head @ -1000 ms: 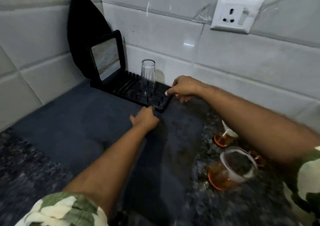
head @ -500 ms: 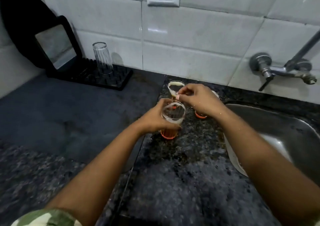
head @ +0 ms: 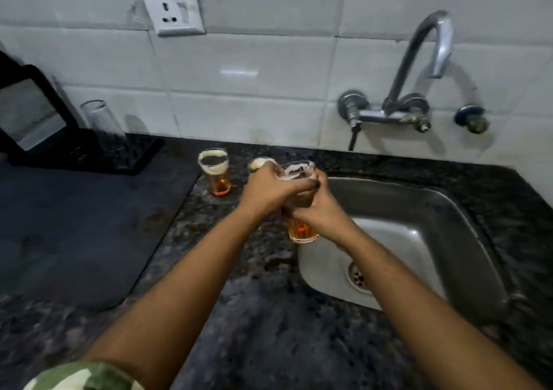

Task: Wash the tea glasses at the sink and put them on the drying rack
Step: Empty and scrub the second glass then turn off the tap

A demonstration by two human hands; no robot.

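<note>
Single head-worn view, wide-angle, looking forward and down from above the counter (head: 254, 329) toward the tiled wall (head: 254, 69). Both forearms entering from the bottom edge, meeting near frame centre, close to the lens. Sink (head: 434, 210) at right of centre with the tap (head: 419, 60) above it; drying rack (head: 89, 153) far off at the left edge. Straight lines bowed toward the borders. No second view to overlap with.

Both arms reach forward, left hand (head: 269, 190) and right hand (head: 318, 210) curled together, fingers overlapping.
</note>
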